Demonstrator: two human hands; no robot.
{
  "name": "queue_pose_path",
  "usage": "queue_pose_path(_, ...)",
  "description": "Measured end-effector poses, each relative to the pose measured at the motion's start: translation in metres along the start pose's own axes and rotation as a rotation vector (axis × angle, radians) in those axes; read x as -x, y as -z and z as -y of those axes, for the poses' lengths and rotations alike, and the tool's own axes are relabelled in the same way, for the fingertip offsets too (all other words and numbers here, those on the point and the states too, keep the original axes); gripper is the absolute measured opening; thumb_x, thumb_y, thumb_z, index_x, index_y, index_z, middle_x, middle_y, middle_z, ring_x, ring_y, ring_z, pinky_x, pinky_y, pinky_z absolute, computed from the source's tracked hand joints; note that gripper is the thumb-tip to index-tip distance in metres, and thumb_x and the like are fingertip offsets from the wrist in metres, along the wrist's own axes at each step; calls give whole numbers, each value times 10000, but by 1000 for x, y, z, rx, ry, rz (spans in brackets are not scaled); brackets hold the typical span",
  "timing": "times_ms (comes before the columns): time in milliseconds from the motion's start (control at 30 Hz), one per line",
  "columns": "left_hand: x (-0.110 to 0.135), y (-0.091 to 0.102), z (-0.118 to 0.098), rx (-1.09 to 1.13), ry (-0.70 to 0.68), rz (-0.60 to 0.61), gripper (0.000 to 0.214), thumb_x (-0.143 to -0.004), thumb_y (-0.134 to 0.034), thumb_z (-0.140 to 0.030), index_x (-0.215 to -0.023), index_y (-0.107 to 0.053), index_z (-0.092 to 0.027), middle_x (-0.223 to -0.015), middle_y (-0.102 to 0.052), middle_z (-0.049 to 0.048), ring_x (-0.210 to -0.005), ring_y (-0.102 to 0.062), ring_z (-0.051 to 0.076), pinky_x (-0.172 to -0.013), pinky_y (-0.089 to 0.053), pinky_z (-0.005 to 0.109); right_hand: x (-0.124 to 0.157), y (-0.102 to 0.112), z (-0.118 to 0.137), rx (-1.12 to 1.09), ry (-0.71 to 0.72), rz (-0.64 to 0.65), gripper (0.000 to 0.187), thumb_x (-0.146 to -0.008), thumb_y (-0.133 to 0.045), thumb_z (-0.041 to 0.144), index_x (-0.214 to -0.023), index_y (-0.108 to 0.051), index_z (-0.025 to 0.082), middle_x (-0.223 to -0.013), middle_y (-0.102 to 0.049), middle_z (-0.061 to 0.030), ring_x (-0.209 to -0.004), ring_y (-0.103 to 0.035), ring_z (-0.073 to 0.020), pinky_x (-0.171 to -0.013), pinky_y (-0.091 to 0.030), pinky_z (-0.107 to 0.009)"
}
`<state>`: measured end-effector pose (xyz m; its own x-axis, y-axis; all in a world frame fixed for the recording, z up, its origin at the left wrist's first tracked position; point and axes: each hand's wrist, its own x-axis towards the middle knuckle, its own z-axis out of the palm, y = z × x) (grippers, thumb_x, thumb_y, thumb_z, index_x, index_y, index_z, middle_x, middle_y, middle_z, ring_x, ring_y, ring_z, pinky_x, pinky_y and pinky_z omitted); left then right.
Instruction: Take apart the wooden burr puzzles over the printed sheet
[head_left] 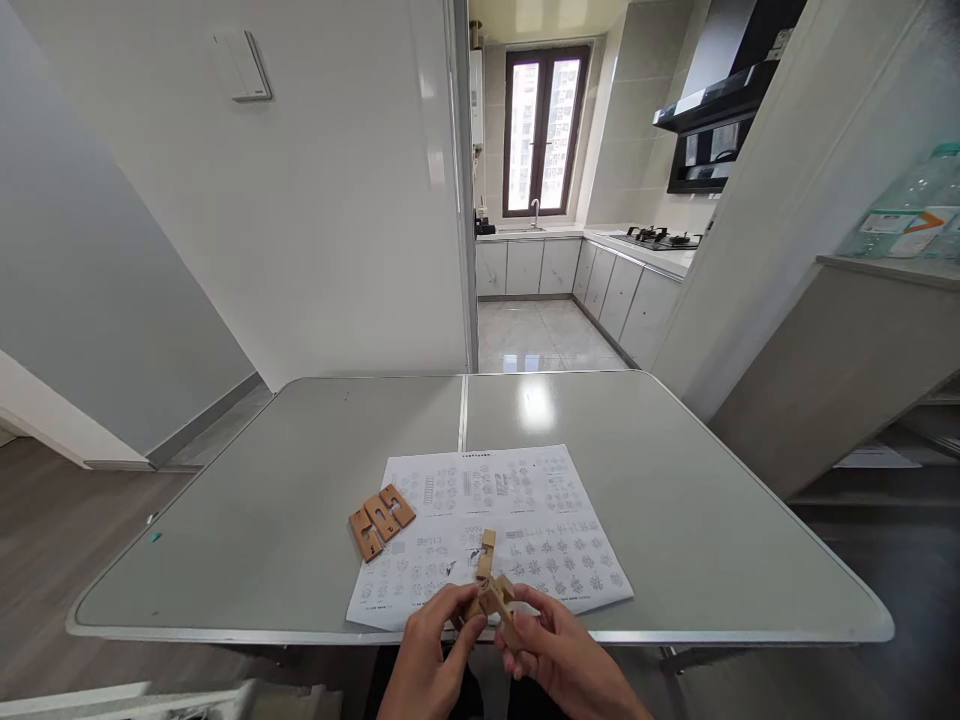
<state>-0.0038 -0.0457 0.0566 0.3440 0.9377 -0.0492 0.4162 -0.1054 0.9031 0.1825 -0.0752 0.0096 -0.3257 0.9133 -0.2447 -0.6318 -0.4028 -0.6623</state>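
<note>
Over the near edge of the table, both hands grip small notched wooden puzzle pieces [495, 598] that meet at an angle. My left hand [439, 645] pinches the left side between thumb and fingers. From the right, my right hand [551, 645] is closed round a slanting piece, its thumb on top. Another notched wooden block [487, 553] stretches away just beyond the fingers; whether it touches the held pieces or lies on the paper I cannot tell. My fingers hide part of the held pieces.
A printed instruction sheet [517, 510] with rows of small diagrams lies under the work. Three flat, numbered wooden plates with cut-outs [382, 517] sit at its left edge. The grey folding table [675, 520] has a centre seam. Plastic bottles [911, 215] stand on a shelf at right.
</note>
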Motion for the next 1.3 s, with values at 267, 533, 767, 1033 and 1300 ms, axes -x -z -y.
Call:
queue_pose_path(267,-12,15,25,-256,-12,-285,336,-921,-649,-517,-1124,-733,-262,-975,-758,69,-839,-669,272,-727,-512,320,-4,3,8,316,174,-149,420,-822,-790,571,-982,-637,214,-811,-706,-13,-733,-667,-188,-689,-516,-298)
queue_pose_path(533,-42,16,54,-680,-119,-342,322,-1004,-491,-421,-1170,-685,-224,-1070,-773,89,-937,-732,288,-790,-561,379,-32,40,33,923,318,-397,420,-910,-608,606,-981,-735,211,-766,-697,-29,-722,-634,-214,-667,-480,-303)
queue_pose_path(767,-52,4,54,-749,-178,-284,257,-1009,-493,-367,-1145,-658,-224,-1046,-758,81,-896,-739,264,-772,-562,362,-55,42,30,1213,354,-338,345,-984,-488,464,-821,-686,232,-754,-709,-27,-701,-641,-224,-641,-449,-309)
queue_pose_path(1033,-43,5,47,-637,-241,-98,323,-973,-567,-350,-1273,-593,-234,-1087,-698,97,-977,-684,297,-866,-559,443,-69,43,16,1216,446,-362,232,-958,-552,399,-1038,-695,236,-951,-725,-64,-801,-670,-240,-722,-512,-342)
queue_pose_path(1300,-45,3,47,-527,-241,40,743,-872,-699,-283,-1520,-339,-330,-1474,-483,115,-1107,-652,306,-909,-579,458,-66,48,3,1177,545,-327,297,-1020,-479,426,-1185,-633,234,-1147,-689,-92,-938,-690,-236,-849,-555,-360)
